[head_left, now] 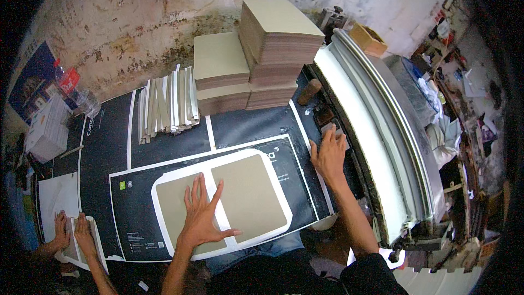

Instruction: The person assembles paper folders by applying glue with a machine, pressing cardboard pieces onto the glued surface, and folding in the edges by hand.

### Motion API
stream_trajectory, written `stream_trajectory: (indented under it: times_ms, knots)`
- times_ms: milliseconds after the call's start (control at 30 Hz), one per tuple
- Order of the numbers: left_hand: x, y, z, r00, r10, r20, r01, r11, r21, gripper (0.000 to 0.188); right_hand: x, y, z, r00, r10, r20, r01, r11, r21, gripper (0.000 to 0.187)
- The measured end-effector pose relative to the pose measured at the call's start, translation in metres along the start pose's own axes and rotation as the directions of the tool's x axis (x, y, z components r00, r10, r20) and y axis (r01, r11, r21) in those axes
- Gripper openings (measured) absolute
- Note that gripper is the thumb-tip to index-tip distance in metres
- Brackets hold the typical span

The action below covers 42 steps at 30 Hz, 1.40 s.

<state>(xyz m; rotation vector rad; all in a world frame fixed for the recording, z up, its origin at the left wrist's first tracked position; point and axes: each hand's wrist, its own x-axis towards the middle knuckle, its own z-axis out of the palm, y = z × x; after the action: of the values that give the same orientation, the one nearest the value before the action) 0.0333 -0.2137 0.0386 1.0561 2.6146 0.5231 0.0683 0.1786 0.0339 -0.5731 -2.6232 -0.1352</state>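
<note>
grey-brown boards (pixel 254 196) lie on a white sheet (pixel 222 216), near on the counter (pixel 240 125); left hand (pixel 200 216) spreads wide there, apparently positioning; right hand (pixel 329 155), far right: grip unclear; next calls for steady alignment.

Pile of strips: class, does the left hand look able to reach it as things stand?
Probably yes: between the left hand and the pile of strips, only flat boards, white paper and dark tabletop appear.

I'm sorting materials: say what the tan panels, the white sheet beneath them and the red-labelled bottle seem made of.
Tan panels: probably matte cardboard, being flat, dull and evenly coloured. White sheet: perhaps smooth paper or coated cloth, given its thin, plain border. Bottle: probably glossy clear plastic, given its transparent body.
</note>
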Motion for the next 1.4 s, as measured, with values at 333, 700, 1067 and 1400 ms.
stream_trajectory:
  times_ms: [333,700,1067,1400]
  knots:
    - [0.002,0.004,0.0,1.0,0.002,0.016,-0.002,1.0,-0.011,0.143,0.032,0.005,0.016,0.999,-0.016,0.029,0.015,1.0,0.022,0.056]
    - [0.03,-0.023,-0.017,0.926,-0.122,-0.356,0.034,0.969,-0.243,0.095,-0.065,-0.023,0.001,0.991,-0.129,0.015,0.103,0.846,0.524,0.042]
    - [0.128,-0.248,-0.083,0.306,-0.675,-0.671,0.633,0.671,-0.386,0.036,-0.074,-0.037,0.0,0.992,-0.127,0.004,0.101,0.811,0.576,0.045]
    - [0.137,-0.3,-0.053,0.539,-0.404,-0.739,0.502,0.859,-0.103,0.024,-0.077,-0.027,0.0,0.995,-0.095,-0.02,0.092,0.856,0.509,0.049]
